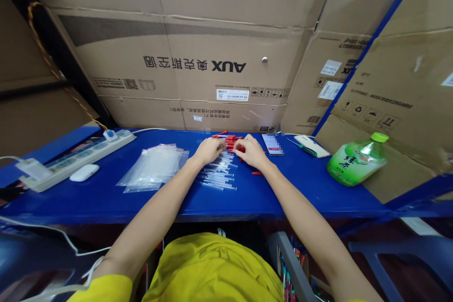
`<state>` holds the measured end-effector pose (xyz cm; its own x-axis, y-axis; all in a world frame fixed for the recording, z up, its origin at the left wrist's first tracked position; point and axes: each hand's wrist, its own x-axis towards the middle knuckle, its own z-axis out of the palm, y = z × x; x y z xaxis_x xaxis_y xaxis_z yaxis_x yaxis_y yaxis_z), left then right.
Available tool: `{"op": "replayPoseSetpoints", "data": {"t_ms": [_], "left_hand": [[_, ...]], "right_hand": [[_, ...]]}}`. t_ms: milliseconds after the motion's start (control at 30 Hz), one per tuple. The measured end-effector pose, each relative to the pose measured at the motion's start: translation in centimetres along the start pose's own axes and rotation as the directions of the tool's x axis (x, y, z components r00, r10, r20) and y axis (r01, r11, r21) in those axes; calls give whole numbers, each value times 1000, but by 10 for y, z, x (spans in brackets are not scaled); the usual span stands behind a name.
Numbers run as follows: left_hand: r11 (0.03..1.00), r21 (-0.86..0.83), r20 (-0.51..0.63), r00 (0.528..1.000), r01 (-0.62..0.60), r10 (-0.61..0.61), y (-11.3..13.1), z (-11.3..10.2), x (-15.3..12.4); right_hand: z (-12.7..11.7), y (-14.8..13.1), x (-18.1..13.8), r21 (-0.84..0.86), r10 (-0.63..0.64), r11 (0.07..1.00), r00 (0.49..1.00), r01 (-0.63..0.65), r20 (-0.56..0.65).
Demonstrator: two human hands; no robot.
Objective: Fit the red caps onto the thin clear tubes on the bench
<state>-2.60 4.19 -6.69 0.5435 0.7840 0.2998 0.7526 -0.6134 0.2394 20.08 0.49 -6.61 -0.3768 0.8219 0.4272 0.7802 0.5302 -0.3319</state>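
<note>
The long blue tabletop (300, 188) carries a row of thin clear plastic tubes (219, 177) with a heap of small red plastic caps (231, 140) at its far end. There the left hand (208, 150) and right hand (252, 151) rest, fingers curled (whether either grip holds a cap, I cannot tell).
</note>
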Motion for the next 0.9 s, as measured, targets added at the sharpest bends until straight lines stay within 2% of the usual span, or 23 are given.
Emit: {"op": "replayPoseSetpoints", "data": {"t_ms": [100,200,533,700,900], "left_hand": [[1000,-10,20,1000,-16,16,-1,2,0],[999,-11,20,999,-34,34,-2,3,1],[997,-49,28,998,-55,57,-5,6,1],[995,-75,1,998,-69,69,-4,9,1],[995,-33,-57,994,-97,95,8,1,-1]], "right_hand": [[-4,7,-1,-94,19,995,999,-21,-28],[-2,8,-4,-191,-22,981,1000,20,-7],[8,-11,-1,-432,-54,901,999,49,1],[4,-13,0,-411,-91,907,996,90,15],[-3,-12,1,-291,-125,951,990,102,-59]]}}
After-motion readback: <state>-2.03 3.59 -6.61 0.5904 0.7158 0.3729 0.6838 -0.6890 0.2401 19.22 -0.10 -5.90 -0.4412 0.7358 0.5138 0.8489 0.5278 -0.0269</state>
